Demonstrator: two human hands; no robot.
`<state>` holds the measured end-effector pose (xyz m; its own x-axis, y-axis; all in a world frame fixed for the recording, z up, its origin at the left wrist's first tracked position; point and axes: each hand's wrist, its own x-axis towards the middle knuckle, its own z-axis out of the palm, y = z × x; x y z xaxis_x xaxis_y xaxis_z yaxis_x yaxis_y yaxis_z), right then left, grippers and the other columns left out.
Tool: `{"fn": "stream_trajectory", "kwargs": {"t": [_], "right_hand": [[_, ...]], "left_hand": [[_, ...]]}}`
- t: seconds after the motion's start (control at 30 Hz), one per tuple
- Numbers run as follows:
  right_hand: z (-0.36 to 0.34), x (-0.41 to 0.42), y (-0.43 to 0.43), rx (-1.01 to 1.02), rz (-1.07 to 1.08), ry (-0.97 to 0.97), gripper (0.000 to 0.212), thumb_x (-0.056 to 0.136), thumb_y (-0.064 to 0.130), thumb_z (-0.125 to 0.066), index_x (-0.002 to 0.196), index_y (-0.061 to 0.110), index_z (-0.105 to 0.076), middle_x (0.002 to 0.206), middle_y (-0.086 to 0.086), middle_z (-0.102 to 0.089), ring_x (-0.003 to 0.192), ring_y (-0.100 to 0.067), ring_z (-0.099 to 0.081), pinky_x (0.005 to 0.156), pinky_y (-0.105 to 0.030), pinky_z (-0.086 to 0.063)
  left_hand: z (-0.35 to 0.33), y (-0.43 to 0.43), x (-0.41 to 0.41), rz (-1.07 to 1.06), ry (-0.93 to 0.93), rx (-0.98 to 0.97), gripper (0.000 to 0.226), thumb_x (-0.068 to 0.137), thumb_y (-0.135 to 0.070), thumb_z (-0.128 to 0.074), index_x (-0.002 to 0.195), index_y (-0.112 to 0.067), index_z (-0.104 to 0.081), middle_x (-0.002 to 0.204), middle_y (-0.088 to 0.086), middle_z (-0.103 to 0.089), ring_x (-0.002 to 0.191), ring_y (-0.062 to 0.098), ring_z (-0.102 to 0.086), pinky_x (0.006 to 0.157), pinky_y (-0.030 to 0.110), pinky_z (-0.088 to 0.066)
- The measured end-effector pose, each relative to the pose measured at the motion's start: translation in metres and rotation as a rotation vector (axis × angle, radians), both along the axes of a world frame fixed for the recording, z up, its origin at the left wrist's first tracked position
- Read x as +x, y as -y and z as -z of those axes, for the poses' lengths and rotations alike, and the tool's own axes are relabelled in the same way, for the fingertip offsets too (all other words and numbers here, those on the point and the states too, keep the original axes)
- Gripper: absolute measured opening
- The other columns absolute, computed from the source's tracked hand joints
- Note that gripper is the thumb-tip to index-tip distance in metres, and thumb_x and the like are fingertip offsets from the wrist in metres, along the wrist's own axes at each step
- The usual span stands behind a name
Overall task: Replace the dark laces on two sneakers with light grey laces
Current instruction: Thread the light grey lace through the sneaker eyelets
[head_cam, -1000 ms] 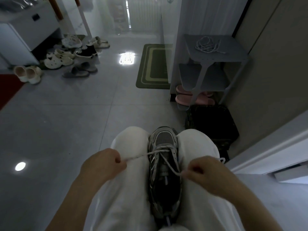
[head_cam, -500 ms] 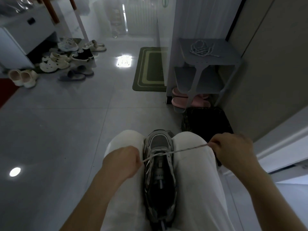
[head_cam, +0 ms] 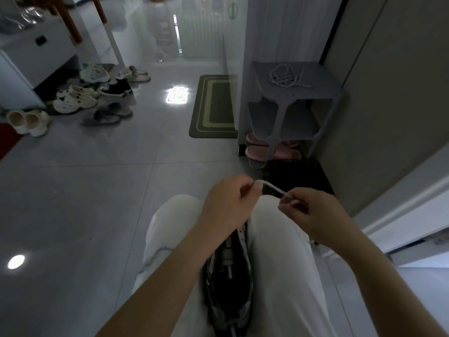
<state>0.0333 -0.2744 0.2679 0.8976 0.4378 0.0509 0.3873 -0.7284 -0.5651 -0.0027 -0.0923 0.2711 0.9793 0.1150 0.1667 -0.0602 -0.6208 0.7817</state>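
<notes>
Between the person's knees, just below both grips, sits the sneaker [head_cam: 229,276]. The left hand [head_cam: 227,203] and right hand [head_cam: 313,211] each pinch the light grey lace [head_cam: 273,188], a short stretch spanning from one pinch to the other.

Dark sneaker [head_cam: 228,283] between thighs [head_cam: 279,251], light grey lace [head_cam: 272,187] above.

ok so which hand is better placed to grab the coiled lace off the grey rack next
Right, probably: the right hand is on the side of the grey rack, nearer the coiled lace; the left hand would cross over. Both pinch the light lace, so it must release first.
</notes>
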Motion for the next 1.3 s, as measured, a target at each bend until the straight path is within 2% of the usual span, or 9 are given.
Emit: {"fn": "stream_trajectory", "kwargs": {"t": [0.17,0.37,0.57,0.7,0.83,0.93,1.07,1.2,1.3], "right_hand": [[0.004,-0.007,0.01,-0.015,0.019,-0.092,0.015,0.088,0.038,-0.058,0.081,0.025,-0.06,0.067,0.002,-0.059,0.059,-0.01,-0.054,0.057,-0.021,-0.042],[0.007,-0.005,0.008,0.038,-0.009,-0.171,0.02,0.098,0.023,-0.044,0.09,0.024,-0.062,0.075,0.013,-0.055,0.065,0.001,-0.051,0.06,-0.012,-0.037],[0.039,0.007,0.033,-0.333,0.111,-0.185,0.023,0.095,0.027,-0.049,0.09,0.012,-0.066,0.095,-0.002,-0.056,0.086,-0.02,-0.057,0.08,-0.037,-0.047],[0.042,0.001,0.042,-0.501,0.224,-0.192,0.03,0.098,0.033,-0.041,0.074,0.021,-0.054,0.085,-0.003,-0.053,0.08,-0.023,-0.058,0.07,-0.032,-0.044],[0.027,-0.005,0.01,0.035,0.17,-0.27,0.032,0.097,0.025,-0.047,0.067,0.019,-0.058,0.059,0.006,-0.058,0.054,-0.009,-0.054,0.059,-0.028,-0.044],[0.01,-0.011,-0.01,0.507,0.195,-0.437,0.029,0.096,0.015,-0.049,0.072,0.007,-0.062,0.05,0.001,-0.056,0.041,-0.005,-0.048,0.043,-0.017,-0.038],[0.002,-0.015,-0.02,0.717,0.21,-0.481,0.017,0.092,0.008,-0.055,0.078,0.004,-0.064,0.057,-0.001,-0.064,0.051,-0.008,-0.058,0.046,-0.018,-0.045],[0.013,-0.018,-0.017,0.487,0.212,-0.376,0.006,0.086,0.017,-0.065,0.08,0.015,-0.065,0.067,0.002,-0.067,0.064,-0.013,-0.064,0.056,-0.022,-0.05],[0.02,-0.023,-0.015,0.023,0.271,0.159,0.029,0.083,0.035,-0.066,0.109,0.024,-0.059,0.092,0.005,-0.062,0.083,-0.013,-0.058,0.072,-0.031,-0.048]], "left_hand": [[-0.022,-0.006,0.005,-0.21,0.072,-0.368,0.023,0.088,-0.023,-0.062,0.067,-0.013,-0.064,0.047,-0.01,-0.044,0.043,0.002,-0.037,0.047,0.018,-0.036],[-0.053,0.005,0.008,-0.044,0.096,-0.422,0.014,0.087,-0.019,-0.063,0.073,-0.019,-0.064,0.041,-0.018,-0.049,0.042,-0.003,-0.043,0.047,0.009,-0.036],[-0.055,-0.014,0.015,-0.2,0.159,-0.62,0.016,0.086,-0.015,-0.062,0.071,-0.017,-0.065,0.043,-0.014,-0.044,0.042,0.003,-0.037,0.049,0.022,-0.034],[-0.046,-0.019,0.013,-0.146,0.067,-0.574,0.01,0.088,-0.018,-0.062,0.079,-0.018,-0.066,0.049,-0.012,-0.047,0.046,0.007,-0.04,0.052,0.027,-0.038],[-0.035,0.011,0.009,-0.035,-0.133,-0.476,0.037,0.089,-0.022,-0.06,0.123,-0.02,-0.044,0.081,-0.009,-0.057,0.061,0.005,-0.053,0.06,0.017,-0.045],[-0.018,0.02,-0.002,-0.061,-0.137,-0.295,0.021,0.091,-0.027,-0.056,0.109,-0.023,-0.046,0.089,-0.013,-0.053,0.075,-0.003,-0.05,0.064,0.008,-0.039],[0.006,0.021,-0.021,0.262,-0.381,-0.256,0.025,0.095,-0.032,-0.048,0.083,-0.017,-0.063,0.068,-0.006,-0.063,0.05,-0.001,-0.044,0.054,0.018,-0.036],[0.02,0.01,-0.03,0.154,-0.377,-0.283,0.023,0.096,-0.019,-0.05,0.082,-0.016,-0.068,0.054,-0.011,-0.062,0.039,0.0,-0.04,0.046,0.018,-0.034],[0.02,-0.002,-0.032,0.174,-0.353,-0.046,0.03,0.095,-0.025,-0.05,0.068,-0.024,-0.063,0.048,-0.01,-0.057,0.039,-0.001,-0.044,0.049,0.015,-0.037]]}}
